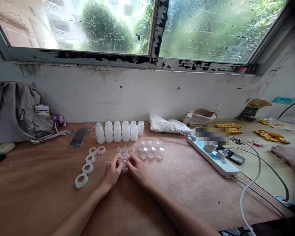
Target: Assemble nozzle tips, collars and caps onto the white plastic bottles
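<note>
A translucent bottle collar (pixel 124 159) sits between the fingertips of both hands, just above the bench (pixel 44 186). The left hand (pixel 112 169) has its grip closed on the collar's edge at nine o'clock; the right hand (pixel 138 167) pinches it at three o'clock, so the piece lies squarely between the two. Just beyond, at twelve o'clock, stand clear teat-shaped pieces (pixel 125 149), the nearest partly hidden by the fingers. Clear round caps (pixel 151 153) cluster near two o'clock. Loose collar rings (pixel 87 168) trail from eight round to ten o'clock. Farther off at twelve, frosted bottles (pixel 117 131) stand upright in a group. A white padded bag (pixel 163 124) lies at two, a power strip (pixel 216 159) at three, and well past it rests another person's hand (pixel 282 153).
</note>
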`<state>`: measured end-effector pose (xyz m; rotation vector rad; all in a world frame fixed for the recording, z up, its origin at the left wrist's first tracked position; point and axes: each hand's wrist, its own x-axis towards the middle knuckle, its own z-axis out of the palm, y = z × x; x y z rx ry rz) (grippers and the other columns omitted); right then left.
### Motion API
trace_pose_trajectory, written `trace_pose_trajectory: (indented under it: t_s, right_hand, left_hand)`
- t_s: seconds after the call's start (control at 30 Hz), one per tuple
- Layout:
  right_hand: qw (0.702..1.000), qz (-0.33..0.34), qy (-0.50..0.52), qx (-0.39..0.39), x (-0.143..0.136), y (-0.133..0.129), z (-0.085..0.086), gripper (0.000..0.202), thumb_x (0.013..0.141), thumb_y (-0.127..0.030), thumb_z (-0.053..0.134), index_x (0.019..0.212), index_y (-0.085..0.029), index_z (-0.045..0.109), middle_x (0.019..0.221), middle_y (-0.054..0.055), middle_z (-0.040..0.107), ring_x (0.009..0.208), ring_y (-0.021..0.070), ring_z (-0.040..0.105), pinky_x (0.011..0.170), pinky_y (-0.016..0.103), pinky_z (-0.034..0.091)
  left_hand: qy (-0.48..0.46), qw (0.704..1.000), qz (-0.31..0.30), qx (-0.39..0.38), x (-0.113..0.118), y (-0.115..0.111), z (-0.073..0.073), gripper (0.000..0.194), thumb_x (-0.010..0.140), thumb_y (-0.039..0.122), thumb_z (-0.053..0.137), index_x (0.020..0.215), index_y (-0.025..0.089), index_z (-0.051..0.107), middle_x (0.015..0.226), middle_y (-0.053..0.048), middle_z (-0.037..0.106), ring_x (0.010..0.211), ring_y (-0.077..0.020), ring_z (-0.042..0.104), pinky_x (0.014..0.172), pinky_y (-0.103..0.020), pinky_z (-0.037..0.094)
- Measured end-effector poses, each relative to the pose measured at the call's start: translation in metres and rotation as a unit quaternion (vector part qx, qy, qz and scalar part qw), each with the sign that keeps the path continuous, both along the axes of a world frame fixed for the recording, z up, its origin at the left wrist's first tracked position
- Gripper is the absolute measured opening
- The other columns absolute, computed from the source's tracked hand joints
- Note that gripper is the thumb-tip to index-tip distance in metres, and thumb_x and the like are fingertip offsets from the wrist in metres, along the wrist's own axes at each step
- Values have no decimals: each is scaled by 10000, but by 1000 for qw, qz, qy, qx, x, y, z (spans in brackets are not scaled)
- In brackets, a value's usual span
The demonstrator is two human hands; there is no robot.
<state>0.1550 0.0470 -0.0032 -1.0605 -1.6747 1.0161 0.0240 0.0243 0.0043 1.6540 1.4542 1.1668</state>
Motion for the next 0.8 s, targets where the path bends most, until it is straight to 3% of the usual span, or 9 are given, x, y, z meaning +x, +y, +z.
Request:
trace_pose_trajectory:
  t_s: [0.23,0.57,0.8]
  right_hand:
    - [1000,7,8,-23,1,2,4,243,788,-382,472,718,-170,568,534,-17,525,423,91,463,393,196,366]
    - [999,-17,-37,34,-1,-1,5,254,780,-353,475,615,-167,528,501,-15,506,465,97,454,431,199,361]
    - [1000,3,-19,11,-1,1,4,185,778,-324,479,722,-170,565,594,2,562,487,103,482,439,205,394]
  left_hand:
    - [-40,999,-8,-7,2,0,1,246,806,387,386,814,176,513,479,59,477,388,-99,456,407,-197,354]
    - [-6,1000,3,10,2,-2,0,208,792,360,407,726,182,493,430,70,457,355,-88,430,412,-193,328]
    - [56,995,39,68,2,-2,2,161,789,316,426,741,188,511,594,16,567,526,-121,539,530,-215,392]
